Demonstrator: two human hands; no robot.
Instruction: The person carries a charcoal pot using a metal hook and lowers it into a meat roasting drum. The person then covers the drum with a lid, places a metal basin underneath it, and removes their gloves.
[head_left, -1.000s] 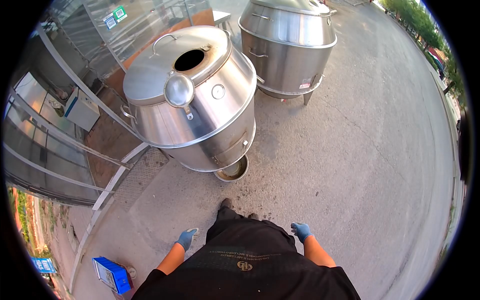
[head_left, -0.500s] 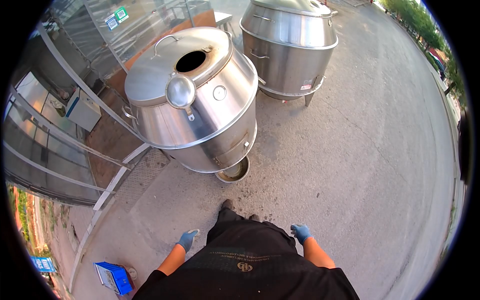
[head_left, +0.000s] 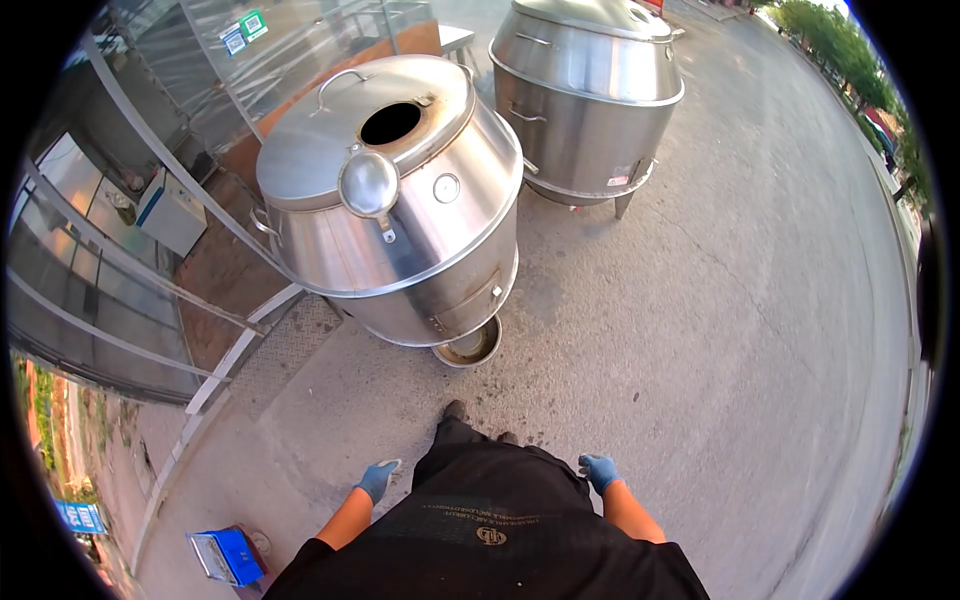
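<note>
My left hand [head_left: 378, 480], in a blue glove with a pale palm side, hangs beside my black clothing. It holds nothing, and its fingers look loosely apart. On the other side hangs my right hand [head_left: 599, 471], gloved alike, also holding nothing with relaxed fingers. Ahead of both stands a large stainless-steel barrel roasting oven [head_left: 400, 235], out of reach of either hand. Its domed lid [head_left: 300, 150] has a handle and a round dark opening, with the small round cover [head_left: 369, 184] swung aside. A dial gauge [head_left: 446, 188] sits on its shoulder. Under the oven's front lies a metal basin [head_left: 470, 346].
A second steel barrel oven [head_left: 590, 130] stands on legs behind, to the right. Glass panels with metal frames [head_left: 150, 130] line the left side. A blue box [head_left: 228, 557] sits on the ground at lower left. Grey pavement [head_left: 740, 350] stretches right toward a curb and trees.
The view has shifted slightly, so both ovens appear a little farther right. My hands hang almost as before, with the right hand slightly closer to my body.
</note>
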